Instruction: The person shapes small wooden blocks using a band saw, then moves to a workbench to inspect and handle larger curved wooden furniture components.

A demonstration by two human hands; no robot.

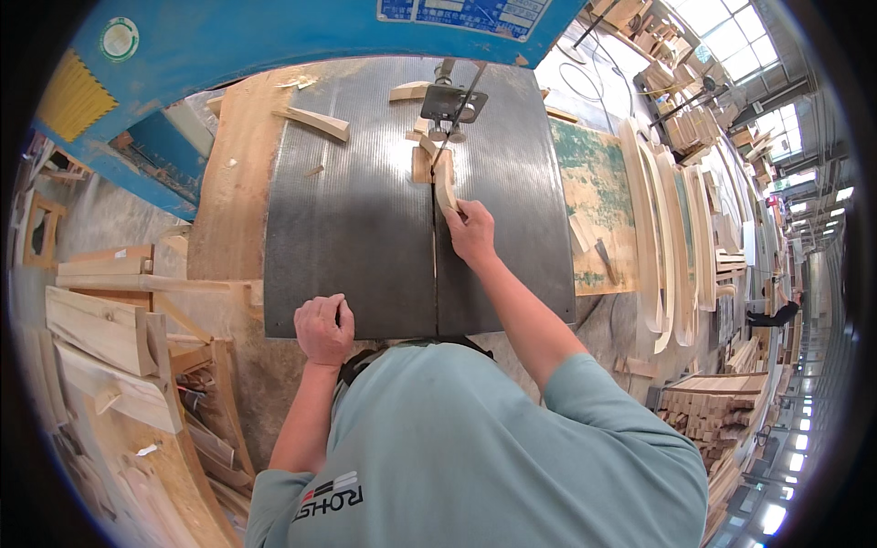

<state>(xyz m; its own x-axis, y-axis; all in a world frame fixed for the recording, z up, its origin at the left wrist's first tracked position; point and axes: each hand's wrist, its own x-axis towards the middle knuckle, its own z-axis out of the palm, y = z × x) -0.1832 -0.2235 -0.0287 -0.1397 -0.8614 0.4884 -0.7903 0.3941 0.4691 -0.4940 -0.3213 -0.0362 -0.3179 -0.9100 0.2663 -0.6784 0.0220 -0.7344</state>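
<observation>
My right hand [472, 232] grips the near end of a short curved wood piece [445, 184] between thumb and fingers. The piece lies on the dark metal table [356, 233] of a bandsaw, its far part beside the blade under the guide [454, 104]. Sawdust or glare makes the exact contact with the blade hard to tell. At the front left edge of the table rests my left hand [324, 331], its fingers curled into a loose fist with nothing seen in it. Curved offcuts [315, 122] lie on the table's far left side.
The blue bandsaw body [247, 41] spans the far side. A wooden side board [233, 183] adjoins the table on the left, a worn green board [594, 196] on the right. Long curved wood strips [653, 219] lie farther right. Stacked boards [100, 329] stand at left.
</observation>
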